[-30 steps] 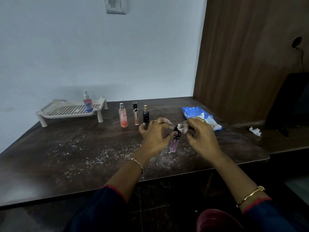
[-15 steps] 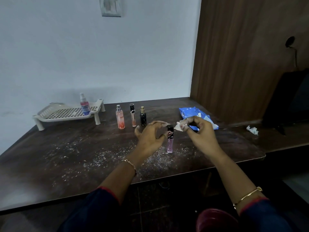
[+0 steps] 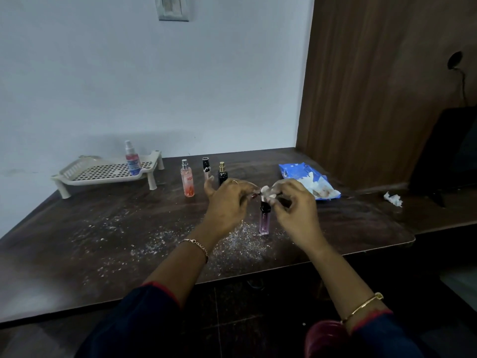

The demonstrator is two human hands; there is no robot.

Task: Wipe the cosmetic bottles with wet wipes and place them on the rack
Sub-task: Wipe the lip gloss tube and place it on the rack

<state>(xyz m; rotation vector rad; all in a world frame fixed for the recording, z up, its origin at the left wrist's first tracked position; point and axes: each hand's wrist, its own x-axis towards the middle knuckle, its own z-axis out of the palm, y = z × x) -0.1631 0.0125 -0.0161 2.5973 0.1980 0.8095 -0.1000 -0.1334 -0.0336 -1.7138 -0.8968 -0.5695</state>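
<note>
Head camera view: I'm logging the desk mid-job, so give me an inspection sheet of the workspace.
Surface: dark table, strewn with white specks.
Job's things: purple bottle upright between the hands; pink spray bottle, slim tube and black bottle standing behind; clear spray bottle on the rack; blue wipes pack.
Clutter: crumpled scrap at right.
Grippers: right hand pinches the wipe over the purple bottle's cap; left hand fingers meet the wipe, grip unclear.
Cables: one cable hangs from a hole in the wood panel.
Surroundings: white wall, switch plate, dark screen.
</note>
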